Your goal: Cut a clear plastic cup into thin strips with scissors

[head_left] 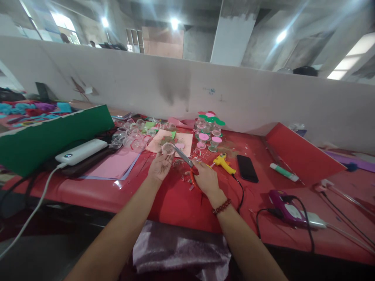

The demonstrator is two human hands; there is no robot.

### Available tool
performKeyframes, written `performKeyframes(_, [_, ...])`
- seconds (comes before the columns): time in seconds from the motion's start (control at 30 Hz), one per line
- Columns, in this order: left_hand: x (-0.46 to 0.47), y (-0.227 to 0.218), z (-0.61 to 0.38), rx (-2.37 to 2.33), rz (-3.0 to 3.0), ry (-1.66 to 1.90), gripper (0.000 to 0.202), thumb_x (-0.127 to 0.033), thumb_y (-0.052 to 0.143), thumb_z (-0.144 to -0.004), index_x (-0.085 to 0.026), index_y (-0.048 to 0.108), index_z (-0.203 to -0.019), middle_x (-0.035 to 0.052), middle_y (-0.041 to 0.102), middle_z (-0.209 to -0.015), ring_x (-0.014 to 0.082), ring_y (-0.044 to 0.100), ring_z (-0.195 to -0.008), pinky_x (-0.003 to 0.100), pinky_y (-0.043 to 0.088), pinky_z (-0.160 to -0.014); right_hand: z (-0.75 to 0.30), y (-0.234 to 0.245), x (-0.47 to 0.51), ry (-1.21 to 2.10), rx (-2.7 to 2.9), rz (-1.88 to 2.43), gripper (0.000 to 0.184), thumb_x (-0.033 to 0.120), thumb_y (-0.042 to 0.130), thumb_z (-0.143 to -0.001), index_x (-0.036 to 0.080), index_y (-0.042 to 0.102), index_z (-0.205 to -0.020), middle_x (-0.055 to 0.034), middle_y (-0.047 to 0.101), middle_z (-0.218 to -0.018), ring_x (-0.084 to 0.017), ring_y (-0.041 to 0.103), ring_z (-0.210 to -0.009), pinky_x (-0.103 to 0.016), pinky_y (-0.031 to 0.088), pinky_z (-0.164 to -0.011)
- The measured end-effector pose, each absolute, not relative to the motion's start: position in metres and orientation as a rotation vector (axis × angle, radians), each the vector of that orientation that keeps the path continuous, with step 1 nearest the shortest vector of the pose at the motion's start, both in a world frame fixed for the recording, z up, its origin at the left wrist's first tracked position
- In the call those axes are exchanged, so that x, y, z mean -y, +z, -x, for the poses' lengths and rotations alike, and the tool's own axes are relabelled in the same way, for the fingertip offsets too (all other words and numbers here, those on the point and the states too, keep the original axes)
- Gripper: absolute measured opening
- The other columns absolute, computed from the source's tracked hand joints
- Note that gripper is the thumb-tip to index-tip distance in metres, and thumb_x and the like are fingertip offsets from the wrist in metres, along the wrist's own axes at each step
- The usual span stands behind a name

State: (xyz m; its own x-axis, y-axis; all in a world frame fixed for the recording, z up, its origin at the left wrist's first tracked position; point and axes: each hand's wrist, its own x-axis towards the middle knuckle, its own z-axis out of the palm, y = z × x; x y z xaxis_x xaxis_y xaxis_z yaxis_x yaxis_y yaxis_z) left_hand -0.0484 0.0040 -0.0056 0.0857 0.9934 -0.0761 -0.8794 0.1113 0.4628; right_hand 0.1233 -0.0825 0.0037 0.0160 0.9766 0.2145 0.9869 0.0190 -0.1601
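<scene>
My left hand point(160, 167) holds a small clear plastic cup point(168, 148) by its edge, fingers curled beneath it. In my right hand point(206, 177) is a pair of scissors point(184, 157) with orange handles; the blades point up and left, their tips close to the cup's rim. Whether the blades touch the cup I cannot tell. Behind the cup lies a pale pink sheet point(187, 139) bearing scraps, a green paper piece point(174, 135) and a pink paper disc point(179, 146). Clear trimmings are scattered on the red table near the scissors.
A yellow glue gun point(224, 163) and a black phone point(247, 168) lie to the right, near a purple power strip point(283, 207). Stacked cups with coloured discs point(216, 139) stand behind. Left are loose clear cups point(131, 134), pink paper point(113, 163), a white power bank point(82, 151) and a green board point(58, 136).
</scene>
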Motion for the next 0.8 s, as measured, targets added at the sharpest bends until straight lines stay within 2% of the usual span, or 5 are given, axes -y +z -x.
performKeyframes(0.07, [-0.0040,-0.0049,0.0472,-0.429,-0.320,1.448,0.026,0.004,0.050,-0.078,-0.017,0.056,-0.092,0.0069,0.066,-0.107,0.0152,0.065,-0.101,0.026,0.054,-0.085,-0.1229,0.0037,0.0825,-0.058,2.040,2.041,0.046,0.046,0.043,-0.093,0.033,0.043,-0.138,-0.0062,0.063,-0.121,-0.020,0.063,-0.098,-0.029,0.048,-0.079])
performKeyframes(0.17, [-0.0020,-0.0023,0.0468,-0.468,-0.296,1.430,0.029,0.006,0.053,-0.076,-0.018,0.056,-0.093,0.0072,0.066,-0.109,0.0161,0.064,-0.104,0.024,0.055,-0.081,-0.1232,0.0037,0.0824,-0.066,2.039,2.042,0.048,0.050,0.043,-0.093,0.033,0.044,-0.137,-0.0064,0.063,-0.120,-0.020,0.064,-0.097,-0.030,0.048,-0.078])
performKeyframes(0.3, [0.0007,0.0002,0.0473,-0.484,-0.285,1.411,0.034,0.009,0.051,-0.074,-0.019,0.055,-0.093,0.0061,0.065,-0.109,0.0158,0.064,-0.105,0.022,0.056,-0.077,-0.1241,0.0034,0.0823,-0.078,2.021,2.011,0.045,0.049,0.043,-0.093,0.031,0.047,-0.134,-0.0061,0.064,-0.119,-0.021,0.063,-0.099,-0.030,0.048,-0.079])
performKeyframes(0.5, [0.0016,0.0016,0.0467,-0.477,-0.285,1.419,0.030,0.008,0.051,-0.076,-0.018,0.056,-0.091,0.0068,0.064,-0.111,0.0166,0.062,-0.109,0.022,0.055,-0.079,-0.1228,0.0040,0.0829,-0.062,2.011,2.022,0.045,0.051,0.042,-0.093,0.032,0.047,-0.134,-0.0065,0.065,-0.115,-0.020,0.065,-0.094,-0.028,0.047,-0.077])
performKeyframes(0.8, [0.0012,0.0011,0.0465,-0.454,-0.282,1.426,0.036,0.008,0.048,-0.078,-0.020,0.057,-0.098,0.0058,0.066,-0.109,0.0149,0.064,-0.104,0.025,0.056,-0.082,-0.1210,0.0059,0.0842,-0.007,2.022,2.051,0.050,0.054,0.039,-0.094,0.032,0.045,-0.137,-0.0078,0.066,-0.112,-0.020,0.066,-0.091,-0.028,0.047,-0.077])
